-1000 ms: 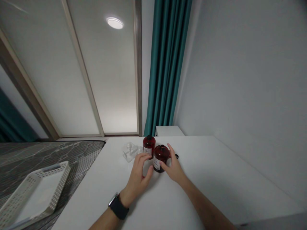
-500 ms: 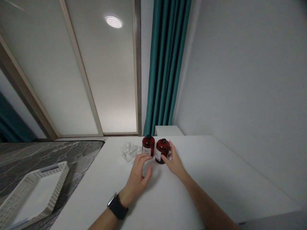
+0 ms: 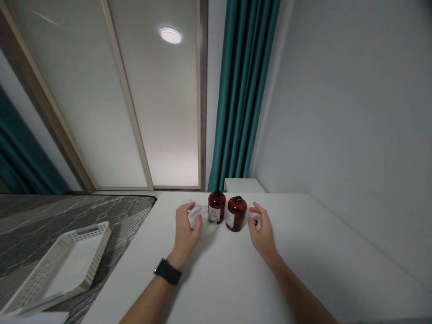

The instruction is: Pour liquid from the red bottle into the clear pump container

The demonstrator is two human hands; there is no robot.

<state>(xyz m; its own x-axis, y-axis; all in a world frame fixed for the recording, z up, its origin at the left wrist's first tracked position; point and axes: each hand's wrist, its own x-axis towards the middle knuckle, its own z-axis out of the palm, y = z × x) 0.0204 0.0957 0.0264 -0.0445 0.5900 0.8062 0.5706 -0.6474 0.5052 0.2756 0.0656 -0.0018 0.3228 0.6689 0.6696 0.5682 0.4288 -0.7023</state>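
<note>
Two dark red-brown bottles with white labels stand side by side on the white table [image 3: 216, 279]. The left bottle [image 3: 216, 208] has a black top; the right bottle [image 3: 236, 214] shows a narrow, dark neck. My left hand [image 3: 186, 231], wearing a dark watch, is left of the bottles with thumb and fingers apart. Crumpled clear plastic [image 3: 201, 211] lies behind and beside its fingertips; whether they touch is unclear. Just right of the right bottle, my right hand [image 3: 263, 234] has curved, parted fingers. A small black-ended item [image 3: 256, 222] shows between them, apparently beyond the hand.
On the patterned grey floor at the left sits a white perforated basket [image 3: 72, 265]. A white cabinet [image 3: 243, 185] stands beyond the table's far edge, before a teal curtain [image 3: 241, 99]. A grey wall [image 3: 344, 117] borders the right side.
My right hand has let go of the right bottle and moved slightly right. My left hand has moved left, from in front of the left bottle to the clear plastic. The view has shifted slightly.
</note>
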